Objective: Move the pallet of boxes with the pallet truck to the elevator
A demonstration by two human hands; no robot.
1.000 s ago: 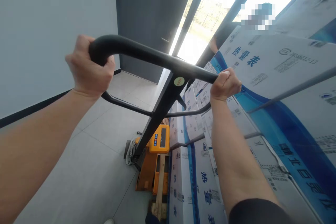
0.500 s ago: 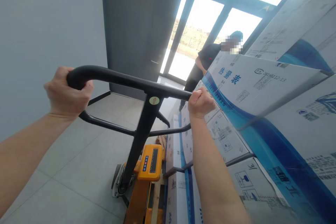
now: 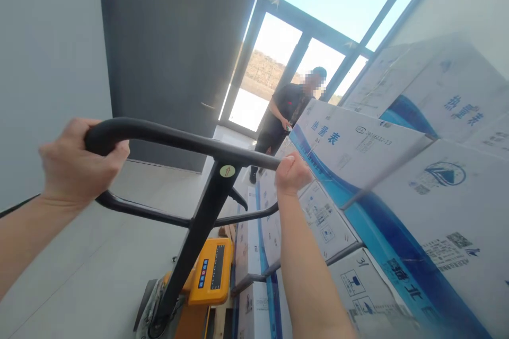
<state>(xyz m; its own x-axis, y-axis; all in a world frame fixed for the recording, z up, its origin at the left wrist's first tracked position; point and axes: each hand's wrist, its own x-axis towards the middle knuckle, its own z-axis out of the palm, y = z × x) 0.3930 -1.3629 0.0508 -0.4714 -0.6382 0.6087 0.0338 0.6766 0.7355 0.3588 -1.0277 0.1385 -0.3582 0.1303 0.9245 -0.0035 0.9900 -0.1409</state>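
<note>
The left hand was clenched round the left bend of the black loop handle, its fingers wrapped over the bar, and the right hand gripped the handle's right end in a closed fist. The handle topped a black tiller that slanted down to the orange pallet truck, whose control panel (a small dark screen with coloured buttons) faced upward just beside the tiller's foot. The truck stood on the grey tiled floor.

Pressed against the right forearm rose a tall stack of white-and-blue cartons, bound with thin grey straps and filling the whole right side of the view; the right hand sat just at the corner of one carton. Straight ahead of the load, between the cartons and a dark grey wall panel, a person in dark clothes stood on the floor before the glazed doorway, near the far end of the stack. A pale wall closed the left side.
</note>
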